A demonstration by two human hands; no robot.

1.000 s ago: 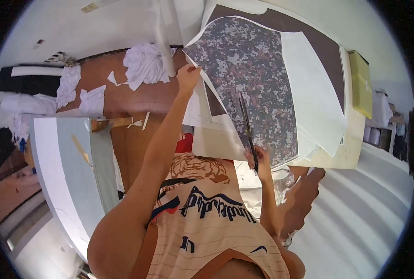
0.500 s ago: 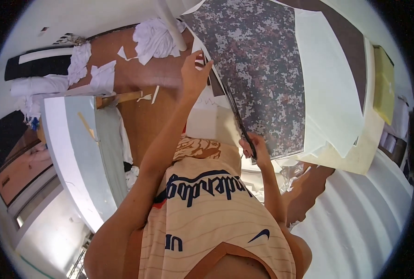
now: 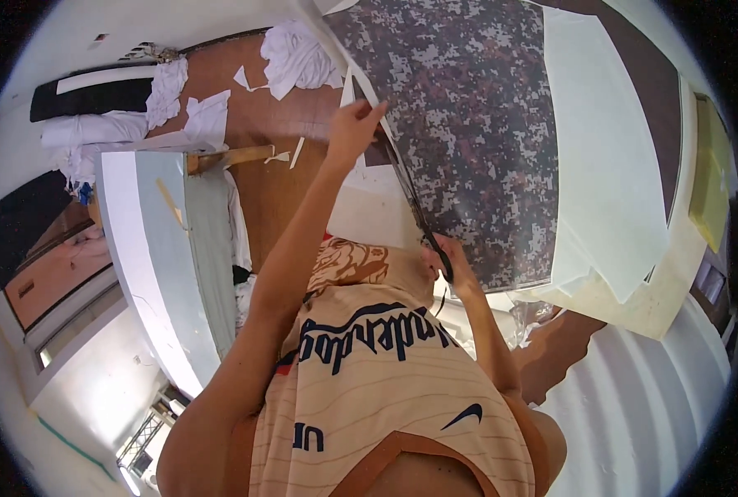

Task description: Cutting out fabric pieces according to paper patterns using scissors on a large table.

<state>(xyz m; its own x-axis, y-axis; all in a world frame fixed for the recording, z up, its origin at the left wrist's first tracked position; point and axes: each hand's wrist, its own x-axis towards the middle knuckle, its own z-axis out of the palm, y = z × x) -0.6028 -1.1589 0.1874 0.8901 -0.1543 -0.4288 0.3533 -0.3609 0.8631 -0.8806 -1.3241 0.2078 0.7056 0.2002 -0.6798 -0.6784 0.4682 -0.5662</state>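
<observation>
Along the left edge of a camouflage sheet (image 3: pixel 472 141), dark scissors (image 3: pixel 420 219) are held in the right hand (image 3: pixel 458 263)

At the lower left of the sheet, the scissor handles are gripped by the right hand, whose fingers are clamped around them. The blades are pointed up and away from the body, lined up closely with the sheet's left edge; how far they are parted cannot be told. Farther up the same edge, the left hand (image 3: pixel 352 135) is held with its fingers bent and the fingertips brought to the narrow pale margin. Whether that margin is pinched or only touched cannot be told.

The grey-toned, blocky-patterned sheet is spread flat in front of the body, its top cut off by the upper rim of the view. To its right, a white sheet (image 3: pixel 607 166) is laid, bordered farther out by a dark brown sheet (image 3: pixel 638 70). Near the right rim, a yellow block (image 3: pixel 709 182) is seen.

Over on the left, crumpled white cloth (image 3: pixel 297 58) is heaped on a brown surface (image 3: pixel 253 116), with a thin white strip (image 3: pixel 297 153) dropped nearer the left forearm. A grey-blue box (image 3: pixel 154 224) is placed to the left of that forearm. At the lower right, ribbed white material (image 3: pixel 634 406) is spread beside a ragged brown piece (image 3: pixel 566 348).
</observation>
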